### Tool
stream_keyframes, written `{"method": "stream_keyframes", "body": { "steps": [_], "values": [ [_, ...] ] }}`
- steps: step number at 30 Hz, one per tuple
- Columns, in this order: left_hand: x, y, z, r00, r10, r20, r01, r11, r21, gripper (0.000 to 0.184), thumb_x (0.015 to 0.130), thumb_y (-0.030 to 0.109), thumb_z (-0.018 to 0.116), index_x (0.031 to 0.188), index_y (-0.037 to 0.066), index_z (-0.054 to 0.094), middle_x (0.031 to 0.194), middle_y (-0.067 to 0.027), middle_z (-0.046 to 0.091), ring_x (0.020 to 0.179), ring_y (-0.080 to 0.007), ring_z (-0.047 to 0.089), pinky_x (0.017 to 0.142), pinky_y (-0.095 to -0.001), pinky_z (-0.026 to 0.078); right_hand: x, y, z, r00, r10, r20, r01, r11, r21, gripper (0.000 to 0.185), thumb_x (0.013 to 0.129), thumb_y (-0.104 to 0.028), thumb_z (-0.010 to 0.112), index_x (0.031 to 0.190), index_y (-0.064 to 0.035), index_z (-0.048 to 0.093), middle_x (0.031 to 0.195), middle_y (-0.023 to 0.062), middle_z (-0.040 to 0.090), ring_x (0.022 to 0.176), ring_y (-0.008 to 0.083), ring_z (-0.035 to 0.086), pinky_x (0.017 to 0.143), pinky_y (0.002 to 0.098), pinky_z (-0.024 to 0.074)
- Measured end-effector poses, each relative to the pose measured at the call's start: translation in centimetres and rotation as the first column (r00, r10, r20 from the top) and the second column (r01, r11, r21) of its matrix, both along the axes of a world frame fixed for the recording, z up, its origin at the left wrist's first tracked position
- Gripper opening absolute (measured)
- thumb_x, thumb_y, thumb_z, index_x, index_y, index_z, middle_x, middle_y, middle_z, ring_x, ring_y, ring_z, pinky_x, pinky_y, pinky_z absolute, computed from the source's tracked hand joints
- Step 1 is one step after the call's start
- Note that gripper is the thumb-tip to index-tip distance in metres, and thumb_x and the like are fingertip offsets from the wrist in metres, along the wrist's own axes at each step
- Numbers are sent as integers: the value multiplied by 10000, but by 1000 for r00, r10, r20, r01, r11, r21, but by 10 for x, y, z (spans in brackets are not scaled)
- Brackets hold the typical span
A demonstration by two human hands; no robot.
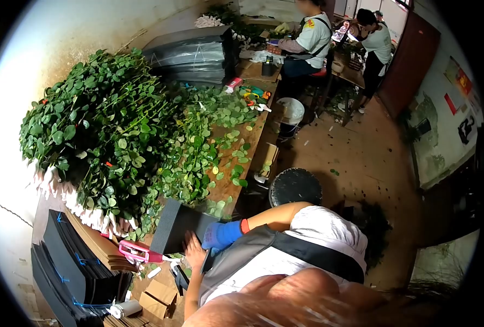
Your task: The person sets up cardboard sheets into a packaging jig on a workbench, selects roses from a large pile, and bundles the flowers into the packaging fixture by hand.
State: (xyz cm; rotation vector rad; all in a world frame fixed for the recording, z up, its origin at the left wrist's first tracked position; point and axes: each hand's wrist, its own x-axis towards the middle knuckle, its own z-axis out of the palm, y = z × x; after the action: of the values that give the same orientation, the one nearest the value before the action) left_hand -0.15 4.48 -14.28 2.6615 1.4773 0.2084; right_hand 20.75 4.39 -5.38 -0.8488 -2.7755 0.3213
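1. Black ribbed sheet: lies directly ahead of both hands, close against them, on the work surface. Shows a ribbed band running crosswise in front of the fingers; cannot tell the full long axis, with part hidden by the hands.
2. Bare left hand: nearer to the ribbed band, open, with fingers spread and laid on the sheet. Reaches forward from a forearm close to the body.
3. Blue-gloved right hand: meets the sheet's near side, beside the left hand, with fingers partly hidden; cannot tell whether gripping or only pressing. Comes in from the right on a bent arm.
4. Just beyond the sheet: pink-handled tool towards the left, loose leaves towards the right.
5. Farther out: large heap of leafy stems, with pale wrapped heads along one edge, and tied black boards.
6. Well apart, past a pale bucket: one co-worker seated, another standing.
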Motion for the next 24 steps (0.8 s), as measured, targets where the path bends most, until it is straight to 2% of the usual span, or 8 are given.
{"method": "stream_keyframes", "body": {
  "steps": [2, 7, 10, 13, 16, 19, 22, 24],
  "values": [
    [-1, 3, -11, 1000, -2, 28, 2, 1000, 16, 1039, 720, 434, 756, 1517, -6, 255, 1576, -204, 278, 1461, -320, 269, 1193, -476, 208, 1, 2, -3, 1000, 3, 0, -3, 1000, 8, 167, 752, -237, 640, 846, -118, 709, 787, 126, 696, 714, 343, 684, 588, 476, 517],
    [2, -4, 15, 998, 16, -54, -18, 999, -50, 1028, 726, 429, 751, 1514, -9, 258, 1570, -215, 284, 1444, -339, 301, 1190, -479, 217, -1, 3, -3, 998, 16, 52, -15, 1000, -19, 166, 771, -236, 626, 873, -130, 703, 775, 123, 689, 696, 339, 680, 571, 476, 506],
    [0, 0, 0, 999, 14, -48, -13, 999, 34, 1028, 727, 442, 747, 1513, -9, 260, 1571, -216, 283, 1443, -339, 304, 1190, -478, 217, -5, 3, -4, 997, -17, 81, 20, 999, -36, 161, 784, -218, 616, 889, -128, 699, 770, 131, 682, 689, 338, 676, 558, 470, 499],
    [-2, 1, -9, 1000, 17, 12, -17, 999, 44, 1048, 712, 448, 761, 1513, -7, 261, 1576, -212, 274, 1453, -331, 284, 1192, -475, 212, -8, 4, -9, 993, -14, 120, 17, 1000, -21, 157, 792, -206, 612, 896, -126, 698, 777, 136, 683, 690, 338, 673, 556, 464, 496],
    [-1, 0, -8, 1000, 21, 6, -21, 1000, 18, 1074, 713, 498, 748, 1517, -8, 247, 1583, -206, 260, 1462, -321, 264, 1195, -471, 206, -6, 6, -11, 994, 31, 109, -22, 996, -86, 155, 802, -204, 607, 903, -127, 697, 774, 139, 682, 691, 339, 674, 556, 468, 493],
    [-1, -1, 3, 990, 11, -138, -14, 1000, -18, 1094, 724, 557, 714, 1522, -12, 229, 1586, -202, 254, 1466, -316, 258, 1197, -468, 200, -8, 8, -9, 991, 37, 130, -17, 988, -155, 162, 809, -209, 602, 900, -116, 698, 774, 140, 683, 698, 336, 677, 557, 474, 492],
    [2, -1, 13, 989, 9, -147, -14, 999, -34, 1113, 721, 586, 699, 1526, -12, 215, 1587, -199, 253, 1468, -311, 253, 1199, -467, 194, -2, 9, 4, 993, 69, 101, -50, 983, -178, 173, 810, -218, 603, 898, -105, 701, 772, 142, 684, 709, 337, 682, 564, 478, 494],
    [4, -3, 25, 996, 17, -92, -25, 996, -87, 1087, 738, 566, 690, 1528, -9, 215, 1587, -199, 252, 1470, -311, 250, 1201, -468, 188, 1, 10, 12, 993, 90, 75, -76, 982, -170, 182, 811, -230, 602, 900, -106, 702, 772, 142, 685, 697, 345, 674, 567, 473, 495]
  ]
}}
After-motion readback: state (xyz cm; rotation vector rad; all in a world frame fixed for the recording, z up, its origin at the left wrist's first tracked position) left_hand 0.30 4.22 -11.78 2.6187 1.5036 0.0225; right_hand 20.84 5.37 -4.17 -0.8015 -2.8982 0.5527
